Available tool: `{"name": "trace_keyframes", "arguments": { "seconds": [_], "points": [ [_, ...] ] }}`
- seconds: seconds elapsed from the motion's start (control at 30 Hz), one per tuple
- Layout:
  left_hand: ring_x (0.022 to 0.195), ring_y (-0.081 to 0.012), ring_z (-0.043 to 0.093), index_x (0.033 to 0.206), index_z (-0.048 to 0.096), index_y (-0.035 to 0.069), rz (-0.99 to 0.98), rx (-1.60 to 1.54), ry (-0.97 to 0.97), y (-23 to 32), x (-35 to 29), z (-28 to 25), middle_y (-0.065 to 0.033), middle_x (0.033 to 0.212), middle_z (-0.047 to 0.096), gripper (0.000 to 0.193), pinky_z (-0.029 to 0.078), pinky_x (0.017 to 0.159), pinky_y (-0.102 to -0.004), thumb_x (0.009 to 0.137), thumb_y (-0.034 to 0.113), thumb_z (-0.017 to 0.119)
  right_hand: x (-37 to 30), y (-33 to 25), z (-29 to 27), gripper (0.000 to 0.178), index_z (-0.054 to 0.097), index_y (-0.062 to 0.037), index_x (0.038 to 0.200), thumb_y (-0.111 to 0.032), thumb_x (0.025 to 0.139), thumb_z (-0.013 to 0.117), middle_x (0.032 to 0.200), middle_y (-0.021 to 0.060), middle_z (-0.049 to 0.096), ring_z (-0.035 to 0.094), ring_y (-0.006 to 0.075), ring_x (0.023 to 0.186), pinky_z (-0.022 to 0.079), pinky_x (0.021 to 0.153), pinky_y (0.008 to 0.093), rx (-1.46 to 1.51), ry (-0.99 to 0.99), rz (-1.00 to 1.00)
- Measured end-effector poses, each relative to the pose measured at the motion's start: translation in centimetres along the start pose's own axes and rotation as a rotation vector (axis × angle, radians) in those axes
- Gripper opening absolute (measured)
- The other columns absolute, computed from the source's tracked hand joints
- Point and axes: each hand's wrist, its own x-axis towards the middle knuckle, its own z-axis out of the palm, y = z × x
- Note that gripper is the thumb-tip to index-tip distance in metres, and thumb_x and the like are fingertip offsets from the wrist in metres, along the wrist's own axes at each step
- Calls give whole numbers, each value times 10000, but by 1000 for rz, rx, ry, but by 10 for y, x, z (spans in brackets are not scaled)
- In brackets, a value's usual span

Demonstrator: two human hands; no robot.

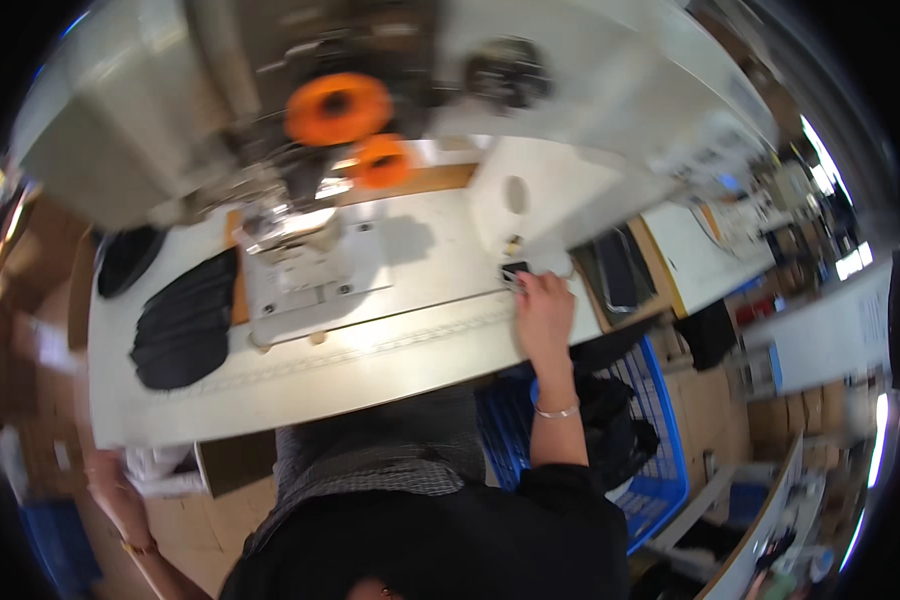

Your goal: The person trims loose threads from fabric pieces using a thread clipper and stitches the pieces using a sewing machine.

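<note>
My right hand [545, 312] is at the right part of the white sewing table. Its fingers are closed in a pinch at a small black, flat piece [513, 271] with a pale edge, beside the foot of the sewing machine [540, 195]. Low on the left, my left hand [113, 490] hangs by the table's edge; its fingers are blurred, so their pose is unclear. A gathered black cloth piece [185, 325] lies on the left part of the table, apart from both hands. Left of the middle sits the machine's needle area with its metal plate [315, 295].
Orange discs [338, 108] sit on the machine above the table. A dark phone-like slab [620, 268] rests in a tray at the right end. Below stands a blue basket [670, 440] holding black cloth. A box-like drawer [235, 465] is under the table's left side.
</note>
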Motion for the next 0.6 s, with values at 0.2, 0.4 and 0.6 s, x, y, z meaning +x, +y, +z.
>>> {"name": "trace_keyframes", "arguments": {
  "seconds": [0.2,0.4,0.6],
  "points": [
    [1103,-324,551,1236,505,-36,-79,-270,-361,-29,8,22,-208,1193,578,314,403,968,-405,940,67,480,0,3,-17,256,647,-42,938,-96,695,703,1019,95,582,524,290,981,409,899,439,91,304,12],
    [577,-9,277,1303,421,46,-185,-1068,-375,77,89,67,54,736,349,454,190,492,-184,964,341,486,-77,53,-59,168,561,-53,641,-92,676,720,751,83,574,557,288,757,415,739,401,171,636,95],
    [571,-2,327,1225,456,55,-253,-1132,-448,97,115,87,76,715,364,510,223,470,-168,948,483,469,-179,155,-72,701,467,-34,1296,-370,744,738,1202,215,523,494,390,1124,416,947,452,-160,-39,749]
  ]
}}
